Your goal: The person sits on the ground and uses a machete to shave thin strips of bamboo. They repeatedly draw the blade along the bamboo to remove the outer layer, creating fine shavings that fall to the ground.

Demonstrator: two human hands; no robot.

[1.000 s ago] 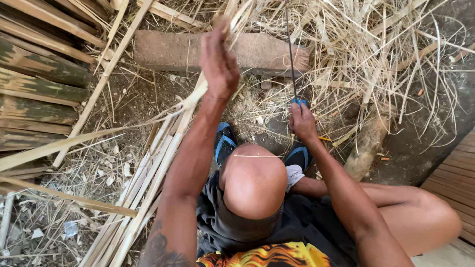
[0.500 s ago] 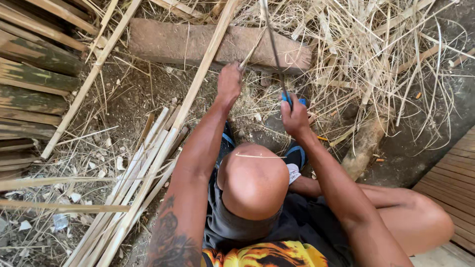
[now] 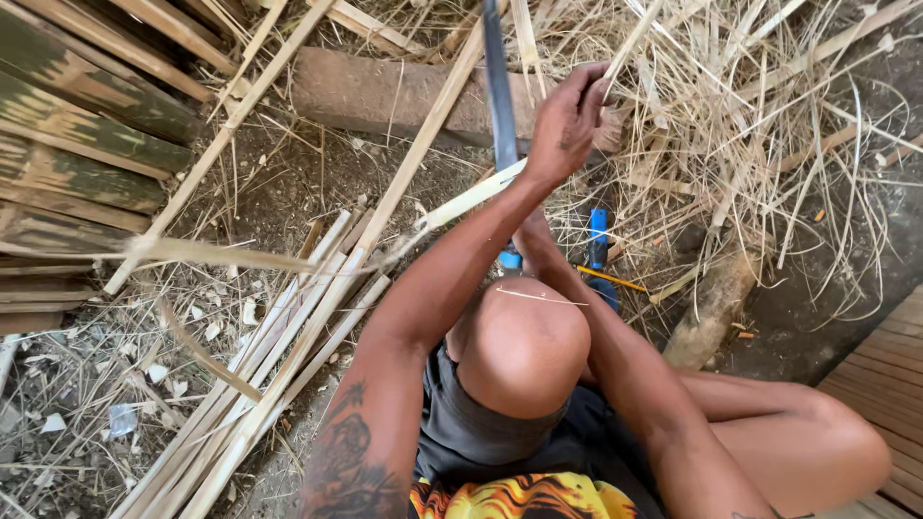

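left hand [image 3: 567, 120] risen — gripping bamboo strip [image 3: 471, 197]

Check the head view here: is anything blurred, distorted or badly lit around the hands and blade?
Head view: even, soft daylight, no hard shadows or glare. The left hand gripping a bamboo strip is slightly motion-softened. The long blade reads clearly; the right hand is mostly hidden behind the left forearm. Wide-angle lens bends the wooden planks at the left edge. The straw pile stays sharp.

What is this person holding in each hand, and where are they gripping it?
The left hand grips a thin bamboo strip near its upper end. The right hand is mostly hidden behind the left arm but seems to grip the long blade by its blue handle.
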